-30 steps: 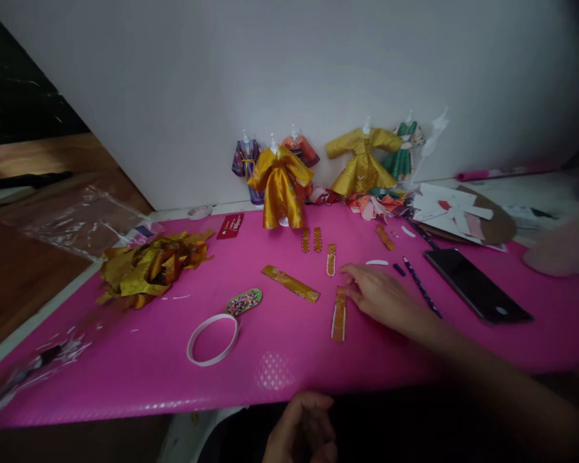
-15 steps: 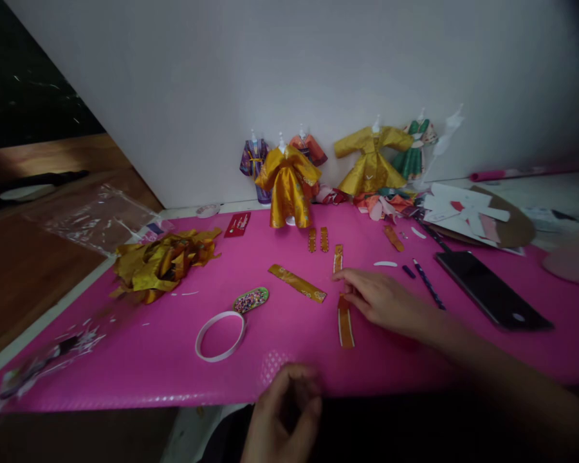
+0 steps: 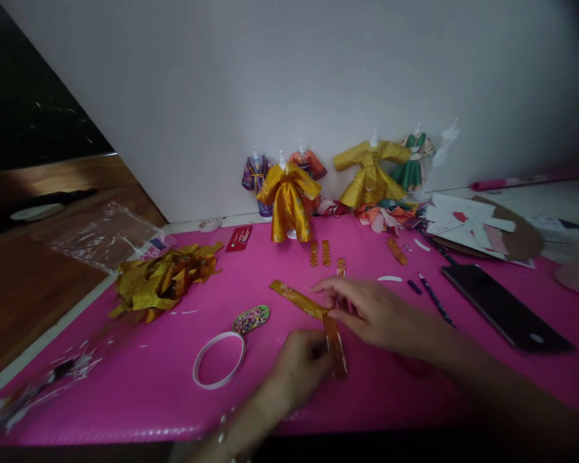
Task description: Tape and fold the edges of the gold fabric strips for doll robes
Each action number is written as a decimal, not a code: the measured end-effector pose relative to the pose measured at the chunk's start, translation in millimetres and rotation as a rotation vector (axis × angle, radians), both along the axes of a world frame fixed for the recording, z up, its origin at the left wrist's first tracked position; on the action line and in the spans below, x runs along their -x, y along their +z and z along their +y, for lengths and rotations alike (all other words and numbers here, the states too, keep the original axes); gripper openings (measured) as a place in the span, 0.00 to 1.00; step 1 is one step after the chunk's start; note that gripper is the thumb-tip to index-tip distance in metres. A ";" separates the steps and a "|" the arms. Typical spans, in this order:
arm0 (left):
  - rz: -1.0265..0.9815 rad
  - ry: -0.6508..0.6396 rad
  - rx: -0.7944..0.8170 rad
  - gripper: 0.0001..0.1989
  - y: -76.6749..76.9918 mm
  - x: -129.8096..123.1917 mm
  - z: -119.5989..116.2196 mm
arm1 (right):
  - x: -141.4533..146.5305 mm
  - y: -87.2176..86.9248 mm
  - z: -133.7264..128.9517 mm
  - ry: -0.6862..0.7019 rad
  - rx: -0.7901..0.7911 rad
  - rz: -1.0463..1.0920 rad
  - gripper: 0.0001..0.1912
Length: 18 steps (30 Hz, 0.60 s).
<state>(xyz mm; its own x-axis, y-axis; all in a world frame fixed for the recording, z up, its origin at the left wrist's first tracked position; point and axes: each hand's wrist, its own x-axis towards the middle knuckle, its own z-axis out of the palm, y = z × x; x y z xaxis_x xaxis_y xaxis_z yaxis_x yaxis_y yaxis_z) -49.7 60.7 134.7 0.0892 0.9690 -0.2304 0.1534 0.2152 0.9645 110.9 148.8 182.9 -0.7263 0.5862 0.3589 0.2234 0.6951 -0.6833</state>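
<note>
Remotely, I log: one white-edged gold strip point(image 3: 336, 350), between both hands, at the pink table cover point(image 3: 139, 399). Right hand point(image 3: 367, 308): thumb and bent fingers nearly closed, pinching the strip's far end. Left hand point(image 3: 296, 363): fingers half curled at its left edge; whether gripping, I cannot tell. Alongside: patterned gold strip point(image 3: 294, 298), white ring point(image 3: 215, 386), speckled oval piece point(image 3: 251, 319).

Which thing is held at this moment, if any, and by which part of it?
The nearest gold strip: the right grip appears to pinch its far end; the left grip is at its left edge, its hold unclear.
</note>
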 end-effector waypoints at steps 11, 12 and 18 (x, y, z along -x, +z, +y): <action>-0.792 0.469 0.066 0.19 23.2 1.5 42.3 | 11.6 -17.9 22.5 -0.190 0.474 0.355 0.18; -0.832 0.482 0.073 0.20 23.8 -1.0 43.8 | 13.2 -18.3 21.4 -0.186 0.499 0.368 0.20; -0.930 0.506 0.111 0.22 17.6 -10.1 38.6 | 12.0 -14.4 14.5 -0.158 0.543 0.414 0.18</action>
